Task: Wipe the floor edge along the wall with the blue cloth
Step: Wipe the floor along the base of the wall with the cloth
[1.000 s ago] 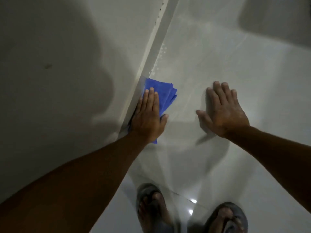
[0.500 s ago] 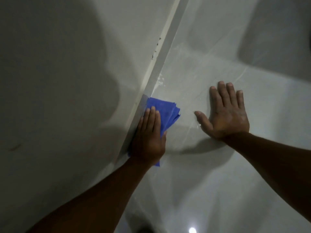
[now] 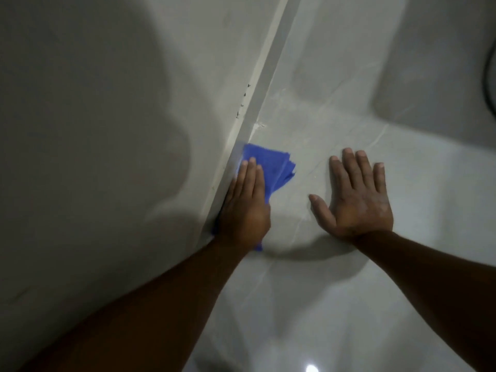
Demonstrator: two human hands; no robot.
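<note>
Blue cloth (image 3: 271,167), folded in layers, is lying flat on the pale floor tile (image 3: 335,304), its left edge butting against the baseboard (image 3: 257,103) at the foot of the wall (image 3: 94,103). Far right corner of the cloth is fanning out into separate layers.

Left hand (image 3: 245,208) is pressing palm-down on the cloth's near half, fingers straight and held together, their tips reaching about midway up the cloth; thumb is hidden. A small blue tip is sticking out near the wrist.

Right hand (image 3: 354,200) is resting flat on bare tile to the right of the cloth, apart from it, fingers slightly spread, thumb angled out left, gripping nothing.

No containers in view.

Light is dim. Dark specks (image 3: 243,100) are dotting the wall just above the baseboard farther along, possibly chips or dirt. A white smear (image 3: 259,126) is sitting at the floor edge just beyond the cloth. A dark curved shape (image 3: 489,76) is being cut off by the right frame edge; unidentifiable. A bright glare spot (image 3: 311,368) is showing on the near tile.
</note>
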